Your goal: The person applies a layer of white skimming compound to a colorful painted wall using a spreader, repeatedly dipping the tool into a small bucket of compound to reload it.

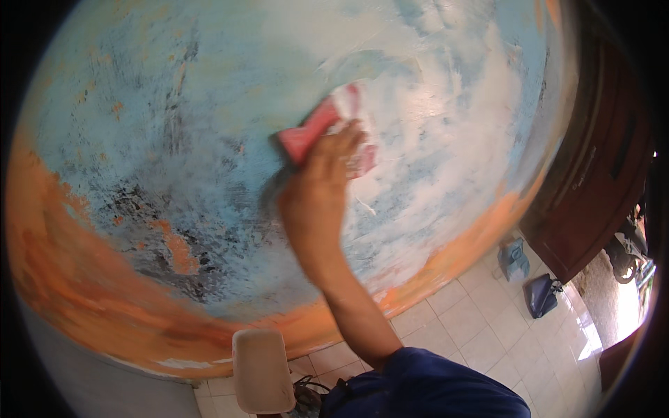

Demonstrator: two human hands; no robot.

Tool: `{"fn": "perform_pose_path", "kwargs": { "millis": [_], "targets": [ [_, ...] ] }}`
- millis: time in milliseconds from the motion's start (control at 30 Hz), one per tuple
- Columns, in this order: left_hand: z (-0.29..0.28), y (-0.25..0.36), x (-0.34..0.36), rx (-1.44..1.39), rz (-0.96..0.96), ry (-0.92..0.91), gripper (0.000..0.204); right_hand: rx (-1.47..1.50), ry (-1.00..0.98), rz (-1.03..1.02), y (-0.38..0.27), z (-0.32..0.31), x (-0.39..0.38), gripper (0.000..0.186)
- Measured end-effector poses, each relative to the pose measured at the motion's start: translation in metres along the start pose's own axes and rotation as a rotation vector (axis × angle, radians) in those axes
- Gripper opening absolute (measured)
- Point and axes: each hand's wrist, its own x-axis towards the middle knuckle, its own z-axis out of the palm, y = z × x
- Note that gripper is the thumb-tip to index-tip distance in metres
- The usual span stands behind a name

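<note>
My right hand (317,188) reaches up from the blue sleeve to the painted wall (230,139). Its fingers are closed on a red-pink flat spreader (313,131) smeared with white paste, pressed to or just off the surface. Motion blurs the hand and tool a little. White paste (432,139) lies in uneven swirls over the wall to the right of the spreader. On the left the wall shows worn blue paint with black and orange patches, and an orange band (77,265) runs along its lower part. My left hand is not in view.
A beige rounded rectangular surface (262,369) stands low near the wall's foot, with dark cables (310,386) beside it. Light tiles (481,313) cover the floor. A light blue bag (514,260) and a dark blue item (541,295) lie near the brown door (599,160) at the right.
</note>
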Motion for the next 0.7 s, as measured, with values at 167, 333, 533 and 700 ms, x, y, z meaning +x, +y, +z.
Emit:
{"fn": "perform_pose_path", "kwargs": {
  "millis": [167,333,533,700],
  "targets": [
    [0.001,0.010,-0.018,0.016,0.062,0.056,0.077,0.032,-0.169,-0.015,-0.075,0.031,-0.039,0.063],
    [-0.003,-0.004,0.009,-0.023,-0.007,0.035,0.076,0.271,-0.449,-0.330,-0.084,0.013,-0.091,0.063],
    [-0.001,0.010,-0.011,-0.015,0.080,0.049,0.074,0.339,-0.071,-0.157,-0.039,-0.039,-0.055,0.066],
    [-0.004,0.009,-0.007,-0.030,0.075,0.070,0.072,0.109,-0.034,-0.195,-0.033,0.001,-0.032,0.057]
  ]
}}
